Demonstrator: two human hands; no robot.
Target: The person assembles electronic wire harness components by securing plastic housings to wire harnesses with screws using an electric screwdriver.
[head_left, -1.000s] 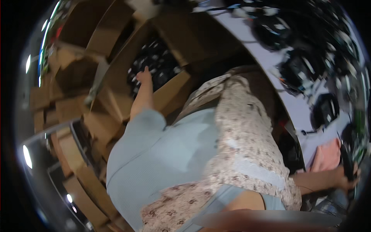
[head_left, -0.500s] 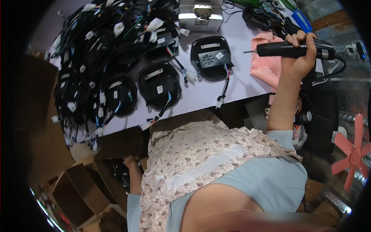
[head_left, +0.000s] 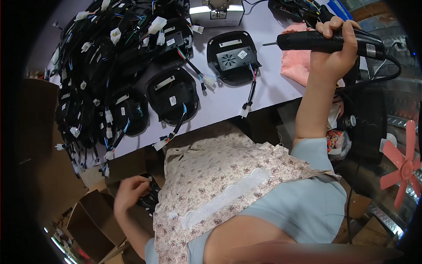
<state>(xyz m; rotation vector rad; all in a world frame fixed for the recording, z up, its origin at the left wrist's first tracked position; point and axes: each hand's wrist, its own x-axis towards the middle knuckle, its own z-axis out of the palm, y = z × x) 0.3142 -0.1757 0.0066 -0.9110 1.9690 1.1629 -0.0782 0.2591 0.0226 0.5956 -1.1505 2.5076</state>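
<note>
My right hand (head_left: 336,46) grips a black electric screwdriver (head_left: 303,41), raised over the table's right side with its bit pointing left. Down by the left edge of the table, below its top, my left hand (head_left: 130,192) has curled fingers beside dark parts (head_left: 150,196) with small light bits. What those fingers hold, if anything, is hidden. On the table, a black plastic housing (head_left: 231,57) with a round vent pattern lies nearest the screwdriver, its wire lead toward me. Another black housing (head_left: 172,97) lies to its left, also with a wired connector.
A large heap of black wired housings (head_left: 99,57) covers the table's left side. At the back stands a white box-shaped device (head_left: 217,15). A pink cloth (head_left: 293,66) lies under the screwdriver. Open cardboard boxes (head_left: 94,220) stand lower left; a pink fan (head_left: 402,167) is at right.
My left hand has come up and left, into fuller view beside the dark parts. The screwdriver is still in my right hand, a little higher and further left in the picture. The whole view has shifted slightly.
</note>
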